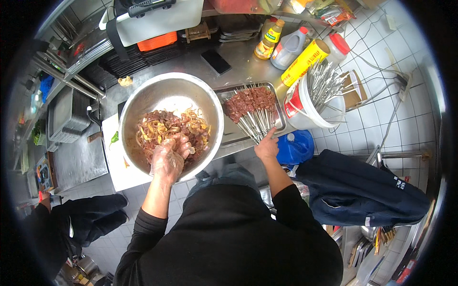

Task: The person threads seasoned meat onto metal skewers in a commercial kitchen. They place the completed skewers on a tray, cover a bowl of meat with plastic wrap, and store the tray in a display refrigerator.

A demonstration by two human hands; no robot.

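My left hand (pixel 169 157), in a clear plastic glove, is over the near part of a large steel bowl (pixel 217 121). Its fingers are curled at the raw marinated meat with onion slices (pixel 168 127); whether they grip a piece is unclear. Bare, my right hand (pixel 267 144) touches the handle ends of metal skewers (pixel 252 127) at the near edge of a steel tray (pixel 281 107). Raw meat (pixel 250 102) is threaded on the skewers' far ends. Right of the tray stands a white bucket (pixel 311 107) full of bare metal skewers (pixel 323 84).
A white cutting board (pixel 120 178) with a green pepper (pixel 114 137) lies partly under the bowl. Behind are a phone (pixel 216 62), a sauce bottle (pixel 270 41) and a yellow wrap roll (pixel 305 62). A blue jug (pixel 297 148) is at right; another person (pixel 89 218) stands at far left.
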